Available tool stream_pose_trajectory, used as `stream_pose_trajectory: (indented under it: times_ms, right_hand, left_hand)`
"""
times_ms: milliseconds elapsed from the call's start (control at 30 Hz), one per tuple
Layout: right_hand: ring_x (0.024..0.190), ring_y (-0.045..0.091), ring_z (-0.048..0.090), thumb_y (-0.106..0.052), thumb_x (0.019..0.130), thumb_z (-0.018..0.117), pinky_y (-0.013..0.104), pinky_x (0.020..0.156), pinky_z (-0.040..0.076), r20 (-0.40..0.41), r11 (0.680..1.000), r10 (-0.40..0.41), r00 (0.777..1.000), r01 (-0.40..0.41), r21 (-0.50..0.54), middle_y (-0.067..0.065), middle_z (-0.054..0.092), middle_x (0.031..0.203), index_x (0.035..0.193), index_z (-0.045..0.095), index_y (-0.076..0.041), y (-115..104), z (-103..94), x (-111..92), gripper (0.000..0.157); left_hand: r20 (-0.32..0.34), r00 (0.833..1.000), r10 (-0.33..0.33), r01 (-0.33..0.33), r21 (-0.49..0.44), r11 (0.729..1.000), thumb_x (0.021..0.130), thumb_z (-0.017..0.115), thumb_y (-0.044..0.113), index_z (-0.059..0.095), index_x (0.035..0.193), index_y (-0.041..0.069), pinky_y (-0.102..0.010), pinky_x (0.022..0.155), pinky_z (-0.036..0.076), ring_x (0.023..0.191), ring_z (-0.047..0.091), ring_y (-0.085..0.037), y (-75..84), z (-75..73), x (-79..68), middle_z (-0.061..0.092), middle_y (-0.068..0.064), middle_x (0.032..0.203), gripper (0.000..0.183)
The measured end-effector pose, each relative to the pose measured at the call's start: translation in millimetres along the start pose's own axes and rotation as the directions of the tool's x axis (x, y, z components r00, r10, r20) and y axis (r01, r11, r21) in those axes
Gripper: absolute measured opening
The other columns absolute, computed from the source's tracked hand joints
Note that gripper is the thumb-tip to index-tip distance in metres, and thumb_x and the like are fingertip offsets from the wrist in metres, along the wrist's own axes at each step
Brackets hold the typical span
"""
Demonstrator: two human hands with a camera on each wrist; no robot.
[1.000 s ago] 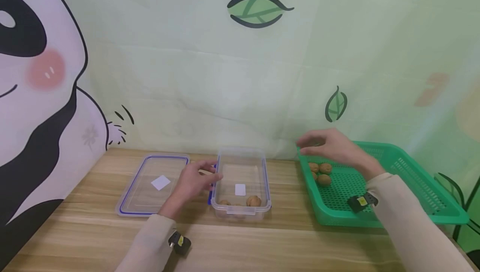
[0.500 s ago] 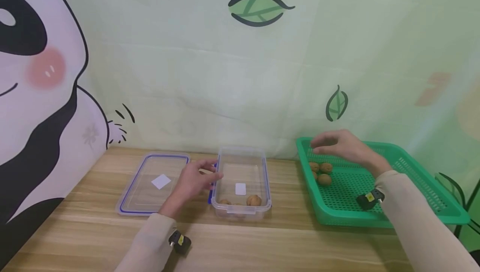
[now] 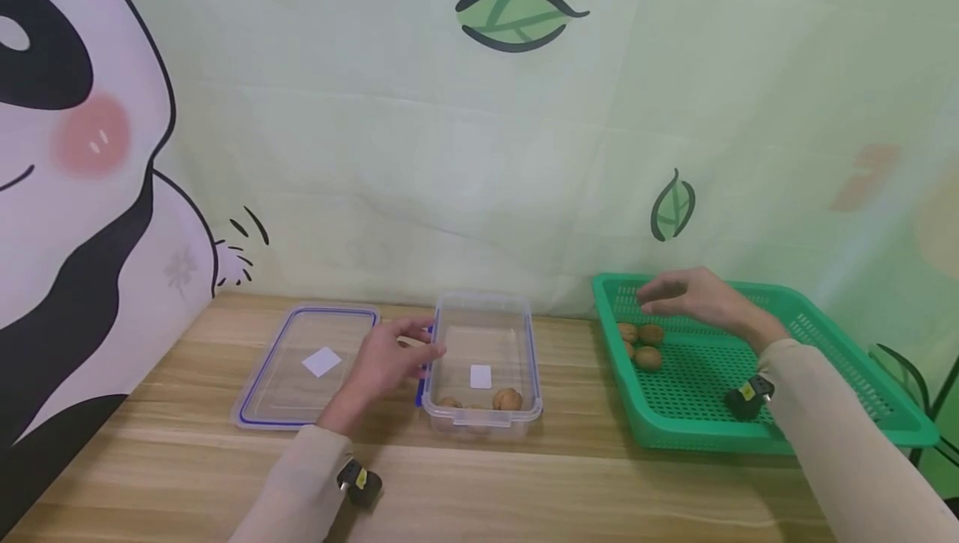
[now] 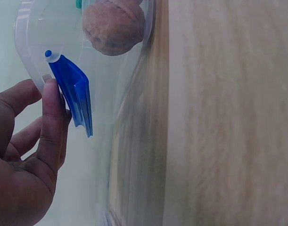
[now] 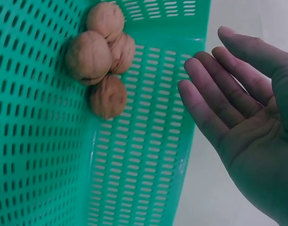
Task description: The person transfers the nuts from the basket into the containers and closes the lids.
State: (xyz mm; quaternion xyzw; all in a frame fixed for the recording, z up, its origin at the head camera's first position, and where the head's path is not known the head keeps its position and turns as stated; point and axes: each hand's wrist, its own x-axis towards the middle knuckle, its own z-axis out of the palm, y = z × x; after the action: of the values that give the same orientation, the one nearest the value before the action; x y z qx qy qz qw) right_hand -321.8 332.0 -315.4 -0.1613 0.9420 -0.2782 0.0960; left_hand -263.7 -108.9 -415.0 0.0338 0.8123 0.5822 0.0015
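Evidently, in the head view, the right hand (image 3: 697, 297) has shifted from above the left rim of the basket (image 3: 689, 397) to a place over its interior; its grip is released, the fingers loosely bent with nothing visible between them; the four walnuts (image 3: 648, 358) lie grouped at the basket's left side, apparently unmoved over the same interval; the left hand (image 3: 385, 360) has stayed at the left rim of the box (image 3: 535, 360), which stands uncovered on the table (image 3: 464, 493), with further walnuts at its near end, their number obscured by the front wall; the lid (image 3: 300, 393) lies flat to the left of the box.

Left wrist view: the grip is a light pinch, thumb and finger on the box's rim just beside the blue latch (image 4: 74, 96), which hangs outward, unfastened; walnuts show through the clear wall.

Right wrist view: the fingers are extended, the palm bare, and the hand apart from the basket's walnuts, all four of which touch in one cluster.

The change is thus of hand position alone; it appears to leave the right hand free on the basket side of the work while the left steadies the box, the walnuts being divided between the two.
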Motion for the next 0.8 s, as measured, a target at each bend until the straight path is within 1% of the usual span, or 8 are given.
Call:
stream_pose_trajectory:
  times_ms: [267, 467, 533, 733, 800]
  right_hand:
    - [0.117, 0.033, 0.055, -0.041, 0.092, 0.065, 0.057, 0.098, 0.044, 0.049, 1.0, 0.022, 0.999, -0.022, 0.001, 0.009, 0.062, 0.127, 0.129, 0.061, -0.009, 16, 0.2, 0, 0.049]
    - [0.118, 0.032, 0.055, -0.033, 0.094, 0.064, 0.054, 0.097, 0.047, 0.118, 0.999, 0.037, 0.992, -0.039, 0.017, 0.009, 0.061, 0.128, 0.129, 0.061, -0.009, 27, 3.2, 0, 0.043]
    - [0.116, 0.032, 0.056, -0.03, 0.094, 0.065, 0.052, 0.095, 0.049, 0.136, 0.999, 0.036, 0.99, -0.039, 0.022, 0.01, 0.061, 0.127, 0.128, 0.062, -0.008, 30, 5.0, 0, 0.041]
    - [0.11, 0.029, 0.06, -0.032, 0.091, 0.068, 0.051, 0.091, 0.052, 0.17, 1.0, 0.018, 0.985, -0.02, 0.006, 0.01, 0.063, 0.123, 0.12, 0.066, -0.009, 34, 10.8, 2, 0.037]
    - [0.109, 0.029, 0.06, -0.031, 0.091, 0.069, 0.05, 0.09, 0.052, 0.191, 1.0, 0.014, 0.982, -0.016, 0.007, 0.012, 0.063, 0.123, 0.119, 0.067, -0.008, 35, 12.9, 2, 0.036]
  left_hand:
    - [-0.005, 1.0, -0.004, 0.004, 0.003, 1.0, 0.084, 0.077, 0.014, 0.06, 0.131, 0.008, -0.038, 0.066, 0.061, 0.069, 0.067, -0.02, 0.9, 0.0, 0.5, 0.064, -0.011, 0.108, 0.05]
    - [-0.006, 1.0, -0.005, 0.005, 0.0, 1.0, 0.084, 0.077, 0.014, 0.06, 0.13, 0.008, -0.038, 0.065, 0.061, 0.069, 0.067, -0.02, 1.1, 0.2, 0.7, 0.064, -0.01, 0.108, 0.05]
    - [-0.007, 1.0, -0.005, 0.005, 0.005, 1.0, 0.084, 0.077, 0.014, 0.06, 0.13, 0.008, -0.038, 0.065, 0.061, 0.069, 0.067, -0.02, 1.4, 0.2, 0.6, 0.064, -0.01, 0.108, 0.049]
    - [-0.01, 1.0, -0.009, 0.009, 0.012, 1.0, 0.084, 0.077, 0.014, 0.06, 0.13, 0.008, -0.038, 0.066, 0.061, 0.069, 0.067, -0.02, 1.3, 0.7, 1.2, 0.064, -0.01, 0.108, 0.049]
    - [-0.01, 1.0, -0.009, 0.009, 0.012, 1.0, 0.084, 0.077, 0.014, 0.06, 0.13, 0.008, -0.038, 0.065, 0.061, 0.069, 0.067, -0.02, 1.2, 1.0, 1.6, 0.064, -0.01, 0.108, 0.049]
